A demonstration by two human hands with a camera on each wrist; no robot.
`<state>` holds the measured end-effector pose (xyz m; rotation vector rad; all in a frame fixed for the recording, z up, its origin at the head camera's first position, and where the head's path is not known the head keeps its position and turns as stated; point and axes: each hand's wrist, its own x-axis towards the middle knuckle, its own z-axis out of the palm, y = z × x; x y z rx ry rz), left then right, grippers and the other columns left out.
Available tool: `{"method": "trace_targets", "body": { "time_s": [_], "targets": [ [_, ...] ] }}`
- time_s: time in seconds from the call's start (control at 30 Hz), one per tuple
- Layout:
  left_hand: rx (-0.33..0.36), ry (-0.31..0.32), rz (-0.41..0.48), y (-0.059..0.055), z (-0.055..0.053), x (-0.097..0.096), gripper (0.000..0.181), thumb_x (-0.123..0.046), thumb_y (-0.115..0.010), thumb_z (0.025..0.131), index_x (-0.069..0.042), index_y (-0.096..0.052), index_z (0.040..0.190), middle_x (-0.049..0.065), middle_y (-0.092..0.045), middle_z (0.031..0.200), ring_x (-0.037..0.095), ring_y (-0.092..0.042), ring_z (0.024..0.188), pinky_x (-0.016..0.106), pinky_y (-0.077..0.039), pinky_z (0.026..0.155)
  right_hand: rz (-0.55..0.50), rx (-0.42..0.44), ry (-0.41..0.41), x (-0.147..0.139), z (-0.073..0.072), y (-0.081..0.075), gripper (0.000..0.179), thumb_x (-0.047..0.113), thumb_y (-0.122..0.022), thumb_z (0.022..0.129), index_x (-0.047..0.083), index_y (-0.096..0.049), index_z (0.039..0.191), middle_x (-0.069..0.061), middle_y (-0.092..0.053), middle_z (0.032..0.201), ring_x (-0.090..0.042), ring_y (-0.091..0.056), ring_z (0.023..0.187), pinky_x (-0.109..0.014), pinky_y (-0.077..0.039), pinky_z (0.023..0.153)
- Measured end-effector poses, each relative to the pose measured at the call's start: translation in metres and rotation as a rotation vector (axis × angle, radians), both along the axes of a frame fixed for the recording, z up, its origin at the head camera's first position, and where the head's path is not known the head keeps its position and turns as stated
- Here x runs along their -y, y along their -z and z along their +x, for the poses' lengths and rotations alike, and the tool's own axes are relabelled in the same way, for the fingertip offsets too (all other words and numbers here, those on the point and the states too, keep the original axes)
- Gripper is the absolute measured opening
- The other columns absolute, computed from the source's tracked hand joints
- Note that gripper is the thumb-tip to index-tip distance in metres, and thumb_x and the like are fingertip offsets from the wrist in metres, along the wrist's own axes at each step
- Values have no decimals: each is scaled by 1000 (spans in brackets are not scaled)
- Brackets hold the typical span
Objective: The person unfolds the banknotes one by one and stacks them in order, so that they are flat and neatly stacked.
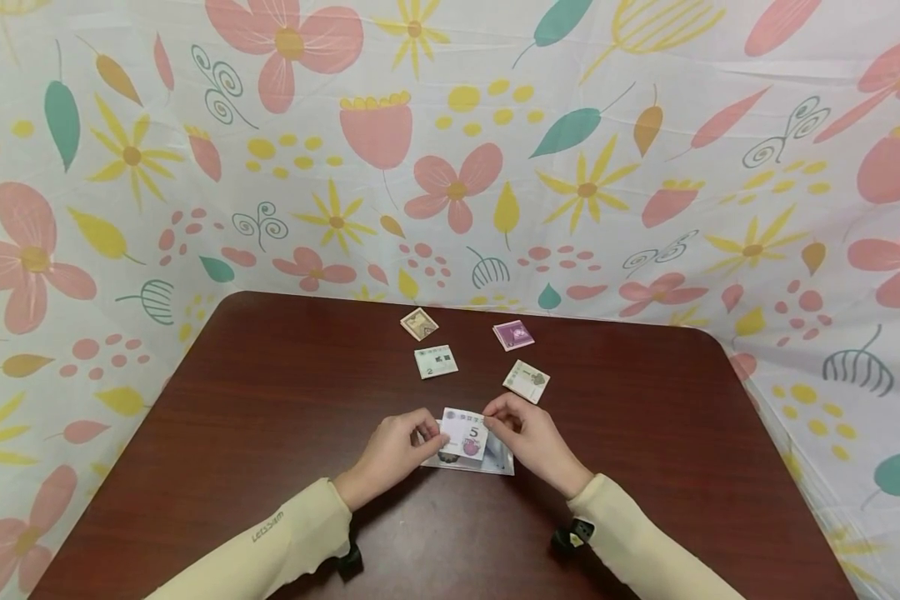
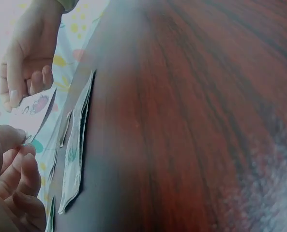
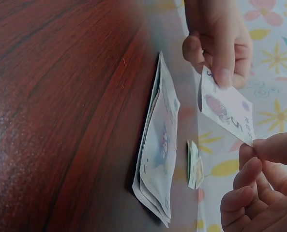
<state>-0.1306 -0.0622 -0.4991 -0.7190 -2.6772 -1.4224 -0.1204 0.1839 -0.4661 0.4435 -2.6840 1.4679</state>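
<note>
1. Brown surface, flowery cloth behind.
2. Left hand, right hand: fingers pinching opposite sides of 5 note above stack, probably keeping it flat.
3. Other notes spaced apart beyond, perhaps separated by design.

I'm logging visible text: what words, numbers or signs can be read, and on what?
"5": held note.
"2": pale green note.
"1", apparently: tan-printed note.
Left sleeve: lettering too small to read surely.
Held note's row of characters: too small.
Purple note, brown note, lower note stack: print too small or blurred.
</note>
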Motion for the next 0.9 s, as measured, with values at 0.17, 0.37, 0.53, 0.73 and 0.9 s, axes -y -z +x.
{"method": "trace_targets", "body": {
  "time_s": [0.17, 0.37, 0.53, 0.73, 0.9],
  "targets": [
    [-7, 12, 12, -2, 0, 0, 12, -15, -78, 95, -18, -70, 86, -9, -68, 81, 1, -53, 64, 22, -47, 59, -6, 11, 0, 1, 0, -1, 7, 6, -74, 96, 11, -70, 99, 3, -68, 83, -6, -55, 68, -22, -45, 61],
    [-63, -17, 27, -2, 0, 0, 7, -15, -79, 94, -16, -77, 88, -8, -70, 84, 1, -55, 68, 22, -49, 64, 3, -2, -2, 1, -1, 1, 7, 6, -74, 96, 11, -70, 99, 3, -67, 82, -5, -54, 66, -23, -44, 59],
    [-28, -51, 70, -2, 0, -1, 16, -13, -81, 92, -11, -74, 106, -8, -72, 81, 0, -54, 65, 22, -47, 60, -1, 0, -6, 2, -3, 3, 9, 6, -73, 96, 12, -69, 101, 4, -67, 83, -5, -55, 67, -23, -46, 60],
    [-16, -81, 85, -3, 1, 0, 34, -12, -83, 90, -7, -65, 119, -8, -72, 79, 0, -49, 60, 21, -42, 55, -6, -17, -18, 3, -4, 2, 11, 6, -72, 97, 12, -68, 104, 4, -69, 86, -6, -57, 69, -24, -47, 63],
    [-78, -93, 91, -1, 0, -1, 13, -11, -83, 89, -14, -71, 93, -7, -71, 79, -1, -51, 62, 21, -45, 58, -7, -18, -12, 3, -4, 1, 12, 6, -72, 97, 12, -68, 106, 4, -69, 85, -6, -57, 69, -24, -47, 63]
  ]
}}
